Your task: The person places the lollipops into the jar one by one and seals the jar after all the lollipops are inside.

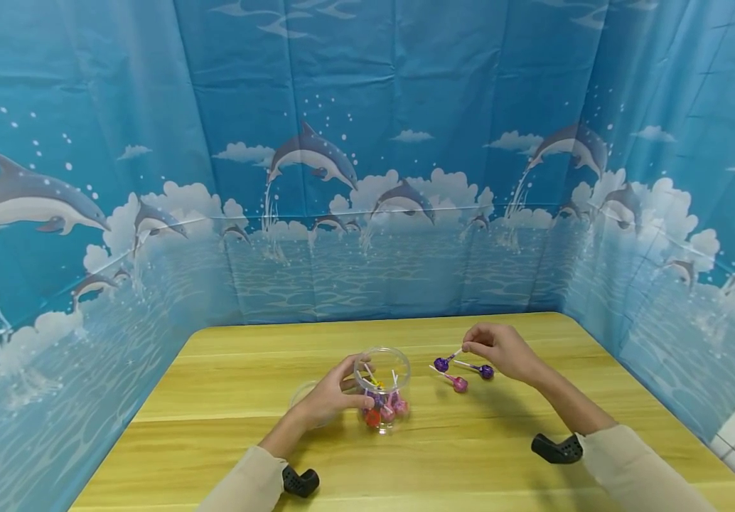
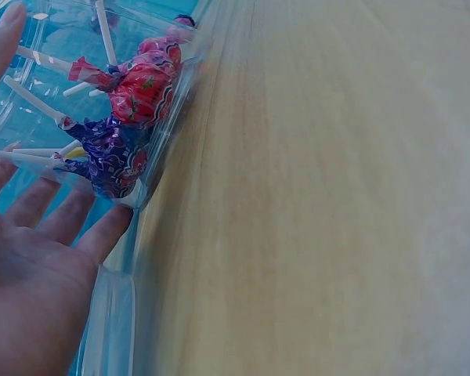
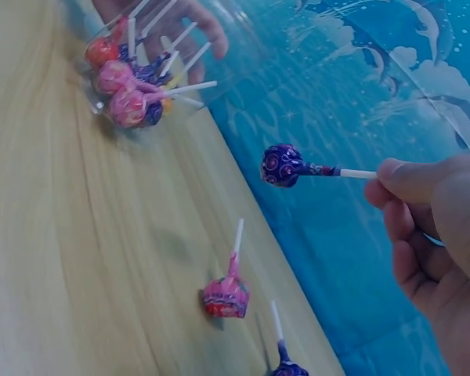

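Right of centre, right hand (image 1: 503, 350) tightly pinches a purple lollipop (image 1: 441, 365)! Lower centre, left hand (image 1: 332, 398) holds the jar (image 1: 384, 392), grip wide.

A yellow wood-grain table (image 1: 463, 462) spans the lower part of the head view, before a blue dolphin-printed curtain (image 1: 355, 85). On it, just below the frame's centre, stands a clear round-mouthed plastic jar (image 1: 399, 371), with several colourful wrapped ball-shaped lollipops (image 1: 387, 412) inside. A bare left hand (image 1: 332, 397) is round the jar's left side, partly covering a clear round plastic lid (image 1: 301, 391) on the table. Right of the jar lies a pink ball-shaped lollipop (image 1: 460, 384); behind it and rightward lies a purple ball-shaped lollipop (image 1: 485, 371). Left of that, a second purple ball-shaped lollipop (image 1: 441, 365) is in the bare right hand (image 1: 500, 350).
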Tool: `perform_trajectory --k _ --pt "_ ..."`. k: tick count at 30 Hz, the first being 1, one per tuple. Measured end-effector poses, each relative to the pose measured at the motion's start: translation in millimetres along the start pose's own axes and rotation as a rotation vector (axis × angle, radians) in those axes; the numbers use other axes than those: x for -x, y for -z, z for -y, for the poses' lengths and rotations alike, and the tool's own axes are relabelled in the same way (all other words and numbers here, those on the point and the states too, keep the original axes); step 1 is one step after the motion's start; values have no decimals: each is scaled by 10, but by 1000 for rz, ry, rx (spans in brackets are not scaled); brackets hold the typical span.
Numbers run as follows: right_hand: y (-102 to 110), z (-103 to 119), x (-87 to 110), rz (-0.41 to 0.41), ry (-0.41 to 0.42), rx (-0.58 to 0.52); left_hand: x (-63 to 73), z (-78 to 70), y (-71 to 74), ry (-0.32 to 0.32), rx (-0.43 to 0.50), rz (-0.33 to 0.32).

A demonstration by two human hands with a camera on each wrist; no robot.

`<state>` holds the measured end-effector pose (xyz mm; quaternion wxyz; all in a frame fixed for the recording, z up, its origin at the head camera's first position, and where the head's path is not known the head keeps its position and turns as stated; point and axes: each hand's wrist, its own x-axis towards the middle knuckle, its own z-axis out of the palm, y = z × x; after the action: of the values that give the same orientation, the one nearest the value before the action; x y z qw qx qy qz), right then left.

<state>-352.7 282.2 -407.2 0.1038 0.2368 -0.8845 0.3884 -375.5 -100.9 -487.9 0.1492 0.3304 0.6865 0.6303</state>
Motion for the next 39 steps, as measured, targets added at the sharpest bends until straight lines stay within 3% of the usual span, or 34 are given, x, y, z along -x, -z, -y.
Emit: perform_trajectory --k 10,21,29,39 --pt "79 86 -58 -13 -80 -157 4 -13 -2 3 -1 2" --pt "9 264 -195 -48 -55 -208 6 -14 -8 0 31 7" --pt "-100 490 -318 16 -10 -272 3 -19 -13 1 40 7" --pt "-301 612 -439 79 72 -240 -5 -18 -13 -9 10 4"
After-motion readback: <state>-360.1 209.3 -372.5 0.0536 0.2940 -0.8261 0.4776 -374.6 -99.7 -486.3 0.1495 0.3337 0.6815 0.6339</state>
